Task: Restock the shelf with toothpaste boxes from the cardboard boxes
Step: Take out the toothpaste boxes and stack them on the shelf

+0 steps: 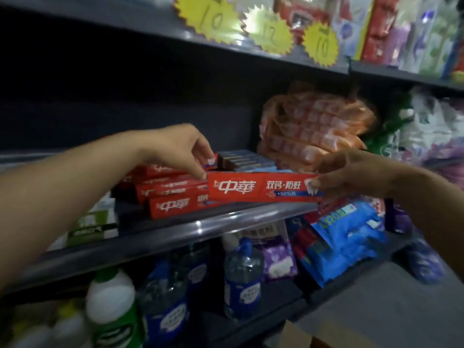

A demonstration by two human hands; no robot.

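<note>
A long red cardboard toothpaste box with white characters is being held level above the front lip of the dark grey metal shelf, just right of the frame's centre. The left hand, reaching in from 9 o'clock, is pinching the box's left end between curled fingertips and thumb; its grip is closing on the upper left corner. The right hand, entering from 3 o'clock, is pinching the box's right end, thumb lying on the printed face and the fingers hidden behind. At 9 o'clock from the held box, a cluster of matching red toothpaste boxes is lying flat and slightly askew on the shelf. Just behind the held box, toward 12 o'clock, a row of dark blue-grey boxes is standing side by side. At 1 o'clock, an orange plastic-wrapped bundle is sitting at the back of the shelf. At the shelf's left end, near 8 o'clock, green and white cartons are stacked. Yellow starburst price tags are hanging from the upper shelf edge at 12 o'clock. On the lower shelf, at 6 o'clock, clear bottles with blue labels are standing, with a blue plastic pack leaning at 4 o'clock.
</note>
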